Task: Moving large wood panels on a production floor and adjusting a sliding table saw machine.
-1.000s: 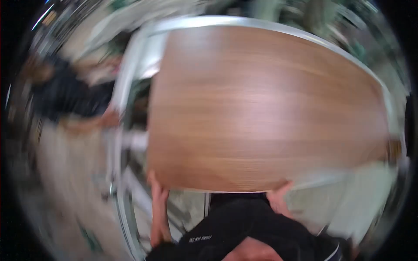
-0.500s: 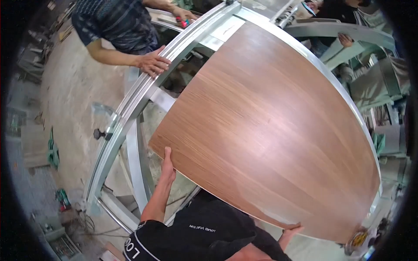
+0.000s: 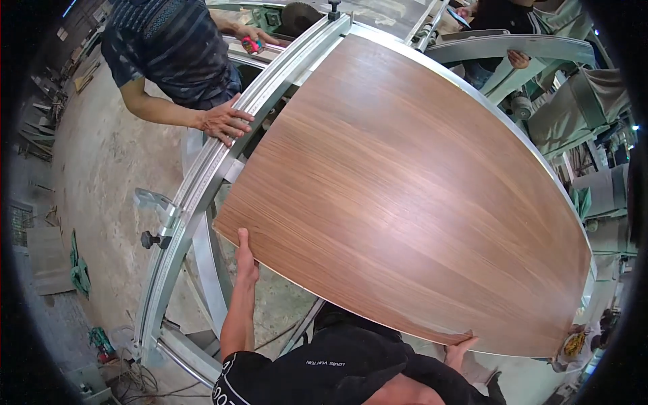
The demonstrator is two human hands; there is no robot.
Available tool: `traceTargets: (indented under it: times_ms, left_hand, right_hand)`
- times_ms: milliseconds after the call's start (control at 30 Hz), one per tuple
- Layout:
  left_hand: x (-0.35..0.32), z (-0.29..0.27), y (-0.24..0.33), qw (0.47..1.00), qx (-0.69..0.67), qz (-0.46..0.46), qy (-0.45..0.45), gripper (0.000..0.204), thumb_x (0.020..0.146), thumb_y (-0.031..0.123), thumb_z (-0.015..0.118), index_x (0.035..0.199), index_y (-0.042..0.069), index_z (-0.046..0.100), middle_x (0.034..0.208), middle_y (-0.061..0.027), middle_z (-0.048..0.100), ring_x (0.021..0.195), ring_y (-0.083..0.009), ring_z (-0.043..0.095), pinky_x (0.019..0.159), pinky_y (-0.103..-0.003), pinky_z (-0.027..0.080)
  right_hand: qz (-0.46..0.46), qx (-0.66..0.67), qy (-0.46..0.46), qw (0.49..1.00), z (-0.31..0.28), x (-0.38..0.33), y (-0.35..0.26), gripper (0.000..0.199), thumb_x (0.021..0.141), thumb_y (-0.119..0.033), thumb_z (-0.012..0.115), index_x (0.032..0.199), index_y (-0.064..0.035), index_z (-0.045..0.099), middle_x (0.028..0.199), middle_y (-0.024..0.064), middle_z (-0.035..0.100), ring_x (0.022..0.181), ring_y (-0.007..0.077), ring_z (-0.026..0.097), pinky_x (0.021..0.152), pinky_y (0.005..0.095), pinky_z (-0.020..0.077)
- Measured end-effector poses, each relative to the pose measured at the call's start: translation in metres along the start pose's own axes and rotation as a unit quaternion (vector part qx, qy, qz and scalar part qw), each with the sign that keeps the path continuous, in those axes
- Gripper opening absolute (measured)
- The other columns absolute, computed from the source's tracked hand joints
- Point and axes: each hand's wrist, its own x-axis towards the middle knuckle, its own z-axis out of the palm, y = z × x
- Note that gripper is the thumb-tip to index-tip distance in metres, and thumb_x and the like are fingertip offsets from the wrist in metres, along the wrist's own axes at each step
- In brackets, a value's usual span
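Observation:
A large brown wood-grain panel (image 3: 405,189) lies across a metal frame, its far left edge close to the curved-looking aluminium fence rail (image 3: 196,189). My left hand (image 3: 247,258) grips the near edge by the left corner, thumb on top and fingers hidden underneath. Farther right along that edge my right hand (image 3: 462,348) holds the panel too, its thumb over the top and its other fingers mostly out of sight below.
Across the rail stands a co-worker in a dark patterned shirt (image 3: 172,47), one hand (image 3: 226,120) on the rail, the other at a red tape measure (image 3: 252,45). Behind them is a round saw blade (image 3: 300,18). A black knob (image 3: 150,239) juts out left. Another person's hand (image 3: 518,59) shows at back right.
The panel has shifted left toward the rail and now covers more of the frame's crosspieces. Both my hands moved with it, still gripping its near edge. The view has shifted somewhat.

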Motion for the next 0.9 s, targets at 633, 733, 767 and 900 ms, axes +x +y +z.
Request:
traceTargets:
  times_ms: [633,733,767,900]
  left_hand:
    - [-0.112,-0.030,-0.197,0.832,0.476,0.083,-0.274,0.080,0.069,0.028,0.076,0.132,0.002,0.034,0.122,-0.0224,0.051,0.114,-0.0346,0.052,0.096,-0.039,0.043]
    - [-0.121,-0.049,-0.219,0.872,0.399,0.035,-0.281,0.081,0.068,0.025,0.076,0.133,0.001,0.034,0.124,-0.0211,0.049,0.118,-0.0322,0.049,0.098,-0.039,0.041]
    - [-0.120,-0.051,-0.230,0.912,0.293,-0.007,-0.288,0.081,0.068,0.023,0.076,0.134,0.000,0.034,0.128,-0.0200,0.048,0.121,-0.0301,0.047,0.100,-0.039,0.039]
    - [-0.123,-0.020,-0.182,0.836,0.453,0.001,-0.311,0.093,0.067,0.028,0.077,0.137,-0.003,0.024,0.134,-0.0231,0.041,0.125,-0.0338,0.043,0.105,-0.039,0.034]
  right_hand:
    - [-0.010,-0.135,0.252,0.958,0.049,0.011,0.017,0.081,0.085,-0.072,0.018,0.138,-0.0142,0.036,0.137,0.0120,0.043,0.121,0.0362,0.044,0.099,0.0570,0.0386]
    - [-0.018,-0.083,0.257,0.963,0.126,-0.010,0.028,0.082,0.086,-0.071,0.016,0.139,-0.0116,0.035,0.138,0.0129,0.042,0.125,0.0371,0.042,0.103,0.0560,0.0366]
    - [-0.020,-0.089,0.256,0.962,0.125,-0.009,0.026,0.082,0.086,-0.071,0.016,0.139,-0.0116,0.035,0.138,0.0129,0.042,0.125,0.0371,0.042,0.103,0.0560,0.0366]
    - [-0.036,-0.093,0.230,0.968,0.145,-0.012,0.030,0.080,0.086,-0.070,0.017,0.140,-0.0133,0.033,0.141,0.0125,0.039,0.127,0.0353,0.040,0.104,0.0540,0.0358]
